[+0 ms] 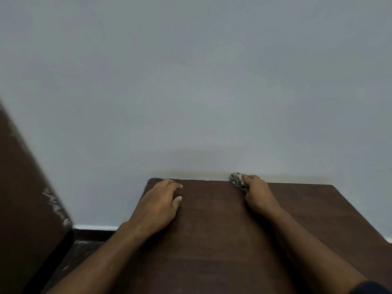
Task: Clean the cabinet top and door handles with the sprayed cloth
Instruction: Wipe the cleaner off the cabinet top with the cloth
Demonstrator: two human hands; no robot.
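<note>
The dark brown wooden cabinet top (212,230) fills the lower middle of the view, its far edge against a grey wall. My right hand (257,193) grips a bunched, mottled cloth (237,180) and holds it on the far edge of the top, close to the wall. My left hand (158,204) rests flat on the top near its far left corner, fingers straight and holding nothing. The door handles are out of sight.
The plain grey wall (191,81) rises right behind the cabinet. A tall dark brown piece of furniture (27,198) with pale scuff marks stands at the left. Between it and the cabinet lies a strip of dark floor (84,247) with a white skirting line.
</note>
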